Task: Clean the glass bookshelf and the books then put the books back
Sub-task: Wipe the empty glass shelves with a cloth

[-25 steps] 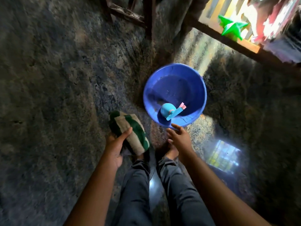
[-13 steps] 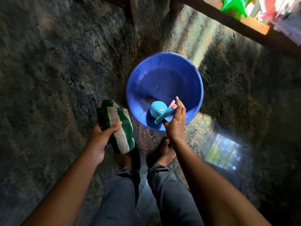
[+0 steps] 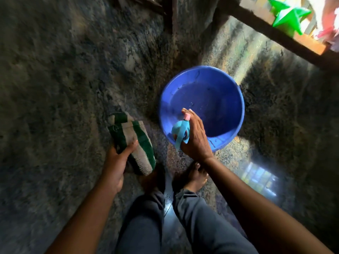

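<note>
A blue plastic basin (image 3: 227,83) stands on the dark mottled floor in front of my bare feet. My right hand (image 3: 196,138) grips a light blue spray bottle (image 3: 180,131) with a pink nozzle tip, at the basin's near rim. My left hand (image 3: 117,158) holds a folded green-and-white striped cloth (image 3: 135,142) to the left of the basin, above the floor. At the top right runs the wooden edge of a shelf (image 3: 275,41); no books are plainly visible.
A green star-shaped object (image 3: 288,17) and pink items sit on the shelf at the top right. Dark wooden legs (image 3: 170,13) stand at the top centre. A bright window reflection (image 3: 260,178) lies on the floor right of my feet.
My right hand reached into the basin and closed round the spray bottle, which now points upright. My left hand kept holding the cloth.
</note>
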`<state>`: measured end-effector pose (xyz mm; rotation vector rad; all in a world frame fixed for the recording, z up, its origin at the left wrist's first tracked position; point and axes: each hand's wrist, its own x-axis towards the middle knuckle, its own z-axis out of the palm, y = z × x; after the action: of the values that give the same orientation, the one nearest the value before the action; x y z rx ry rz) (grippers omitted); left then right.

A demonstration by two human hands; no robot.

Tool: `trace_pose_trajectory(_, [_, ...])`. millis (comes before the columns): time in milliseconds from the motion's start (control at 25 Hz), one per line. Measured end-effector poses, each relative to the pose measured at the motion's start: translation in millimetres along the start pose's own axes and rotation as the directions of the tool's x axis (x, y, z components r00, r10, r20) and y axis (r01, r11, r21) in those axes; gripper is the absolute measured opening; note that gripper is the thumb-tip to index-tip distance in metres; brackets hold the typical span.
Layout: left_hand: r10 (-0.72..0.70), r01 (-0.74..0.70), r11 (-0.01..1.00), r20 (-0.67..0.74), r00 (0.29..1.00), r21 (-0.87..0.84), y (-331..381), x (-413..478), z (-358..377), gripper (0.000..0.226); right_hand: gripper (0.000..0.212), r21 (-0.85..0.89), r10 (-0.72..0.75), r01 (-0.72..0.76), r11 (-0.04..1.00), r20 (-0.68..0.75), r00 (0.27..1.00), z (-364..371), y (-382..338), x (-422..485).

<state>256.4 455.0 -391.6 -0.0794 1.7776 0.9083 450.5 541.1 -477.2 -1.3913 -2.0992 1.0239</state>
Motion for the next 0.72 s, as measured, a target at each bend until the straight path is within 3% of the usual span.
trace_pose_trajectory(120, [0.032,-0.031,0.999,0.028,0.999,-0.036,28,-34,-27,0.060,0.077,0.115,-0.068,0.052,0.992,0.142,0.988,-31,-63,10])
trace_pose_trajectory(240, [-0.009,0.018,0.980,0.046,0.999,-0.200,69,-80,-59,0.042,0.064,0.191,-0.057,0.031,0.981,0.131,0.990,-68,-152,26])
trace_pose_trajectory(360, [-0.041,0.040,0.948,0.004,0.999,-0.315,111,-147,-103,0.034,0.054,0.205,-0.193,0.155,0.967,0.181,0.964,-102,-262,34])
trace_pose_trajectory(440, [0.098,-0.115,0.954,-0.076,0.992,-0.277,133,-188,-132,0.052,0.053,0.237,-0.333,0.265,0.935,0.316,0.888,-130,-331,35])
trace_pose_trajectory(520, [0.202,-0.231,0.934,-0.131,0.971,-0.271,151,-225,-152,0.066,0.056,0.285,-0.485,0.401,0.870,0.353,0.800,-153,-381,36])
trace_pose_trajectory(720, [0.201,-0.364,0.824,-0.377,0.904,-0.434,164,-325,-209,0.057,0.047,0.463,-0.602,0.413,0.784,0.409,0.685,-202,-485,10])
